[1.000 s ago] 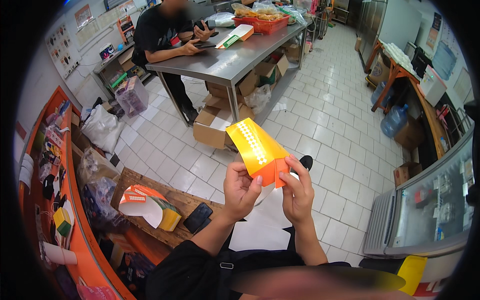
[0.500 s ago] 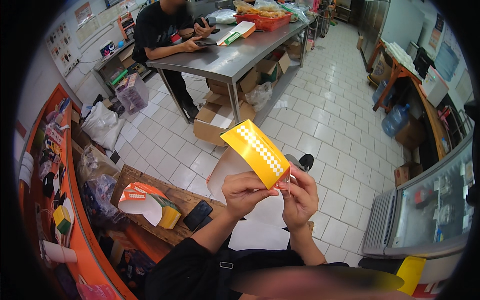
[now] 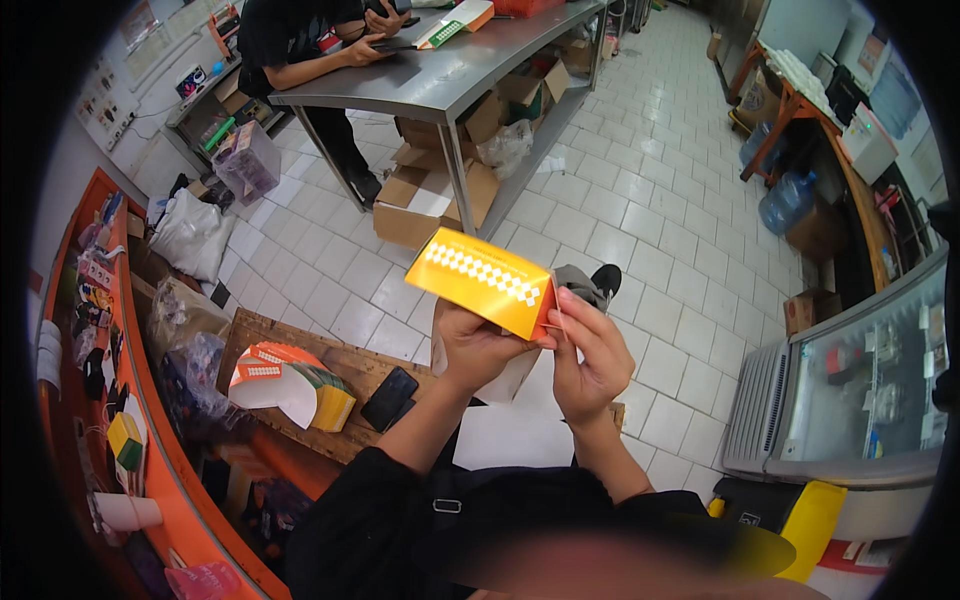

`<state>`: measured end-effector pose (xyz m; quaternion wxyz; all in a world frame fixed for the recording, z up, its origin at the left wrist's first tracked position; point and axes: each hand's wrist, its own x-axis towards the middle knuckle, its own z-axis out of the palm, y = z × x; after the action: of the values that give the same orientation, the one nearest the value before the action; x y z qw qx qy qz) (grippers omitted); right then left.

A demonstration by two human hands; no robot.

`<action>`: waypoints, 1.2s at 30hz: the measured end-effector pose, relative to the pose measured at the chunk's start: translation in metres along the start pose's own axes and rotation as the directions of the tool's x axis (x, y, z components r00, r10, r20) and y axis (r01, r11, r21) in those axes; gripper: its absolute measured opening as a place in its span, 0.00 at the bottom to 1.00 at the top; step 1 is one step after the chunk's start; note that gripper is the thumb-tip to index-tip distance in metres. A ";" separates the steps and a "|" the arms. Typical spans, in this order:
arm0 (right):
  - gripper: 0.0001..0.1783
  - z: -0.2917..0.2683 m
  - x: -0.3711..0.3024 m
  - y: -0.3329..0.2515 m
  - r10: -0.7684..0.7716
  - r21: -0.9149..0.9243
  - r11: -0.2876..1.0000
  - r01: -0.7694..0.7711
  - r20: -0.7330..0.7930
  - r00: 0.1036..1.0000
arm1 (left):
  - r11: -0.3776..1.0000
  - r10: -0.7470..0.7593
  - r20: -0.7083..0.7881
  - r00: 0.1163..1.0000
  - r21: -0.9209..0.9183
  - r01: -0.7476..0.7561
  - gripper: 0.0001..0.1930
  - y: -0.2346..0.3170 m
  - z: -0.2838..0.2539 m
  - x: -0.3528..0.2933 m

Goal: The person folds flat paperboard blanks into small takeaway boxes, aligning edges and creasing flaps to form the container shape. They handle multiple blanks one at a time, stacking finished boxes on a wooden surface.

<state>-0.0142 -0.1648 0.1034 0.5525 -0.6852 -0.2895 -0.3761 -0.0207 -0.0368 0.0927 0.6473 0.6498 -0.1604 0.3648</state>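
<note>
A yellow cardboard box with a row of white diamonds and an orange end is held up in front of me. My left hand grips it from below on its left side, fingers partly hidden behind it. At its right end my right hand pinches the orange end flap between thumb and fingers. Below the hands lies a white sheet over my lap. To the left, a stack of orange, green and yellow printed cardboard blanks rests on a wooden bench, beside a dark phone.
A steel table stands ahead, with cardboard boxes beneath it and another person leaning on it, holding a device. An orange shelf curves along the left. At right are a glass-fronted fridge and water jugs.
The yellow box has tilted flatter, shifted slightly left and looks more squared up. Both hands stay on it. The head view has dipped, so the surroundings sit higher in it.
</note>
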 end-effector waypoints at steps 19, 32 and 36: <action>0.30 -0.016 -0.019 0.066 0.822 0.636 0.242 -0.733 0.267 0.503 | 0.793 -0.256 -0.016 0.966 -0.575 0.201 0.07 0.011 -0.005 -0.005; 0.14 -0.043 -0.035 0.068 0.778 0.586 0.314 -0.747 0.293 0.556 | 0.851 0.114 0.506 0.855 -0.493 0.178 0.13 0.006 -0.021 -0.003; 0.12 -0.043 -0.041 0.067 0.754 0.572 0.403 -0.715 0.235 0.613 | 0.846 -0.155 0.091 0.984 -0.502 0.179 0.11 0.001 -0.021 0.008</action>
<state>0.0090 -0.2208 0.0380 0.8594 -0.5091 -0.0476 0.0012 -0.0210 -0.0141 0.0967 0.8209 0.4759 -0.2088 0.2366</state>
